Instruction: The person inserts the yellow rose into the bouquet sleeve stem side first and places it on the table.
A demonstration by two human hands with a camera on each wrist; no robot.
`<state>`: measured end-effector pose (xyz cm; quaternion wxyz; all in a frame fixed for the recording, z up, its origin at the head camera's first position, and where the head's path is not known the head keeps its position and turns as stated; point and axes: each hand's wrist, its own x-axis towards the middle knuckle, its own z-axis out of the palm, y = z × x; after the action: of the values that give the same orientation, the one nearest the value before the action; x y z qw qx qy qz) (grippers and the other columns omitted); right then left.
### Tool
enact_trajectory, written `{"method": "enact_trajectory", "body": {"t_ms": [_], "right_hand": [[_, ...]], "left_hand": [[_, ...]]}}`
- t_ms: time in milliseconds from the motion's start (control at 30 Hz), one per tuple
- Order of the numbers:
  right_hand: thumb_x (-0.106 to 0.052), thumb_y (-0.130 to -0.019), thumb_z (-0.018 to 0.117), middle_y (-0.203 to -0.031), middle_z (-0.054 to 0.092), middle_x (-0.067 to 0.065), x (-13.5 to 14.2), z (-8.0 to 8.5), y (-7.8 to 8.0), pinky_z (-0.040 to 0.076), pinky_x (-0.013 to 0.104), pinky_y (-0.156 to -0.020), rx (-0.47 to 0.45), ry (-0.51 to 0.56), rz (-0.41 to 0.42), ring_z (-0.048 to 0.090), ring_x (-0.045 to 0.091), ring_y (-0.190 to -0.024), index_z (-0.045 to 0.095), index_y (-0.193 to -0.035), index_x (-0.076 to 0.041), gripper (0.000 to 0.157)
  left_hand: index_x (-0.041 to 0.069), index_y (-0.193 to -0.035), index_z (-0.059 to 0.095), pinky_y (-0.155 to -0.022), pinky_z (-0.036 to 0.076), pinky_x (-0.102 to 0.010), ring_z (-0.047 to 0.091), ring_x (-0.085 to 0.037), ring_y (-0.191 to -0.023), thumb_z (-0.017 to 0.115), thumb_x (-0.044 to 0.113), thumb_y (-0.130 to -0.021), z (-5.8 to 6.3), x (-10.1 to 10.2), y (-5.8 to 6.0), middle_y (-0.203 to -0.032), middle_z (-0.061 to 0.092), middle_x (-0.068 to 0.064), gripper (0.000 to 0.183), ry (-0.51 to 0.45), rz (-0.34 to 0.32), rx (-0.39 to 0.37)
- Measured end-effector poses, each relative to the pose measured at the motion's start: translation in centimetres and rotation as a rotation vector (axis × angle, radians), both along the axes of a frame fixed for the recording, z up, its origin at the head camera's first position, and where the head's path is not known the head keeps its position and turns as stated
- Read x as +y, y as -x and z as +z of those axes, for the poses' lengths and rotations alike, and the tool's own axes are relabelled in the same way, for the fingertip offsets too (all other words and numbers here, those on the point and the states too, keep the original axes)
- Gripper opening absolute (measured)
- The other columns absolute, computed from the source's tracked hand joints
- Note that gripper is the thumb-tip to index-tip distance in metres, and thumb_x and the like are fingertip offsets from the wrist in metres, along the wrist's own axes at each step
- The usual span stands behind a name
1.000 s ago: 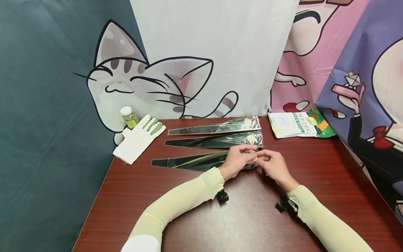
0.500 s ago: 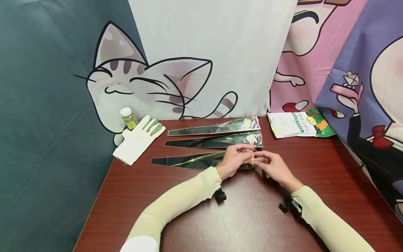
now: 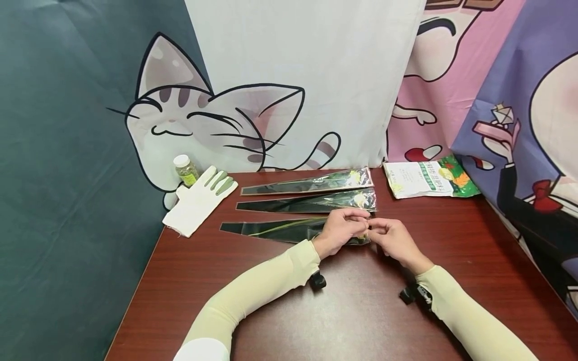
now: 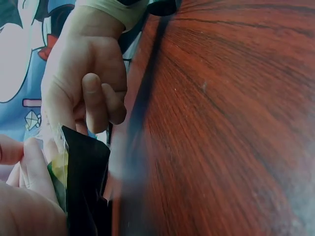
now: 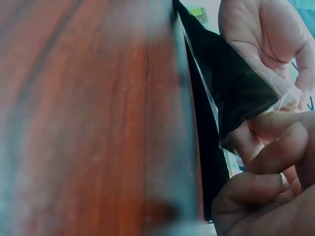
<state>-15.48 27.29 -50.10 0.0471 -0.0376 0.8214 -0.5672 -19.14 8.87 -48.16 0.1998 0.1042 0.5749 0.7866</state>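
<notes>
A long tapered flower sleeve [image 3: 275,229], black on one side and clear on the other, lies on the table with its narrow end to the left. Something green and yellow, like a single flower, shows inside it. My left hand [image 3: 340,232] pinches the clear film at the wide end. Opposite, my right hand [image 3: 397,243] pinches the same end, fingertips close to the left ones. In the right wrist view the sleeve's black corner [image 5: 236,88] rises off the table beside my right fingers [image 5: 275,152]. The left wrist view shows its black side [image 4: 86,172] standing up. The fingers partly hide the opening.
Two similar filled sleeves, a far one [image 3: 307,183] and a nearer one [image 3: 307,201], lie behind. A white-and-green glove [image 3: 198,200] and a white-capped jar [image 3: 186,170] stand at the left; a printed white-and-green bag [image 3: 431,178] lies back right. Printed cloth hangs behind the table [image 3: 352,311].
Both hands stay at the wide end, shifting only slightly. The held sleeve has slid a little to the right, and the fingertips have come closer together since half a second ago.
</notes>
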Motion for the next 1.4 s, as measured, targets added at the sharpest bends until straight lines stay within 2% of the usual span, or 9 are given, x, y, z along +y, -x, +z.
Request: {"method": "enact_trajectory", "body": {"t_ms": [167,300,367,467,667,933,1167,1267,1400], "right_hand": [[0.0,-0.095,0.066,-0.067,0.072,0.009,-0.5,0.2,-0.1,0.038,0.023,-0.031,0.013,-0.07,-0.007,0.045,0.005,-0.036,0.075,-0.121,0.001,0.028],[0.003,-0.089,0.065,-0.057,0.066,0.012,-0.6,0.4,-0.1,0.041,0.022,-0.038,0.077,-0.19,0.003,0.053,0.008,-0.041,0.08,-0.108,-0.005,0.025],[0.002,-0.088,0.067,-0.059,0.069,0.009,-0.4,0.5,0.0,0.043,0.022,-0.043,0.115,-0.25,0.016,0.058,0.01,-0.045,0.081,-0.109,-0.006,0.026],[-0.002,-0.092,0.072,-0.063,0.071,0.003,0.1,0.5,0.1,0.046,0.024,-0.046,0.133,-0.289,0.039,0.065,0.016,-0.05,0.079,-0.121,-0.005,0.03],[-0.024,-0.098,0.079,-0.063,0.07,0.004,1.5,0.2,0.3,0.047,0.026,-0.048,0.101,-0.272,0.088,0.067,0.02,-0.054,0.068,-0.141,-0.005,0.049],[-0.025,-0.097,0.079,-0.068,0.072,0.009,2.8,0.5,0.7,0.042,0.027,-0.042,0.031,-0.229,0.151,0.056,0.016,-0.051,0.065,-0.147,-0.018,0.052],[-0.024,-0.104,0.071,-0.084,0.077,0.013,3.8,0.8,0.8,0.048,0.027,-0.046,-0.009,-0.173,0.109,0.059,0.016,-0.057,0.07,-0.138,-0.01,0.037],[-0.025,-0.108,0.065,-0.093,0.078,0.018,4.0,1.1,0.8,0.053,0.031,-0.05,0.0,-0.143,0.075,0.061,0.02,-0.059,0.072,-0.131,-0.003,0.032],[-0.031,-0.109,0.062,-0.098,0.078,0.023,4.0,1.5,0.6,0.057,0.036,-0.056,-0.003,-0.144,0.031,0.062,0.021,-0.059,0.072,-0.127,0.001,0.038]], "left_hand": [[-0.017,-0.123,0.069,-0.065,0.06,-0.015,0.068,-0.006,-0.068,0.067,-0.014,-0.086,-0.1,0.3,-0.2,-0.08,0.072,0.001,0.036,-0.005,0.021,-0.008],[-0.017,-0.122,0.069,-0.063,0.06,-0.015,0.067,-0.005,-0.066,0.067,-0.014,-0.086,-0.1,0.6,-0.4,-0.079,0.072,0.002,0.037,-0.015,0.026,-0.006],[-0.018,-0.123,0.068,-0.063,0.06,-0.015,0.067,-0.005,-0.066,0.067,-0.015,-0.086,-0.2,0.6,-0.4,-0.079,0.072,0.002,0.037,-0.024,0.021,-0.012],[-0.018,-0.125,0.067,-0.065,0.061,-0.016,0.069,-0.006,-0.069,0.069,-0.015,-0.088,-0.2,0.5,-0.4,-0.081,0.073,0.001,0.038,-0.03,0.008,-0.027],[-0.013,-0.125,0.07,-0.069,0.062,-0.018,0.071,-0.008,-0.072,0.076,-0.009,-0.089,-0.1,0.5,-0.3,-0.085,0.074,0.002,0.037,-0.007,0.01,-0.039],[-0.013,-0.129,0.068,-0.076,0.065,-0.022,0.072,-0.008,-0.079,0.074,-0.01,-0.09,-0.2,-0.2,0.3,-0.096,0.076,-0.007,0.039,0.01,0.006,-0.062],[-0.008,-0.124,0.073,-0.082,0.067,-0.032,0.074,-0.012,-0.086,0.075,-0.005,-0.092,0.3,-2.2,1.5,-0.114,0.075,-0.024,0.032,0.127,0.013,0.046],[-0.004,-0.126,0.074,-0.083,0.067,-0.038,0.073,-0.012,-0.089,0.077,0.0,-0.093,0.8,-3.7,2.2,-0.122,0.074,-0.025,0.033,0.248,-0.01,0.144],[0.004,-0.131,0.074,-0.086,0.064,-0.035,0.071,-0.015,-0.102,0.08,0.011,-0.094,1.5,-6.2,3.2,-0.132,0.072,-0.018,0.038,0.466,-0.059,0.296]]}}
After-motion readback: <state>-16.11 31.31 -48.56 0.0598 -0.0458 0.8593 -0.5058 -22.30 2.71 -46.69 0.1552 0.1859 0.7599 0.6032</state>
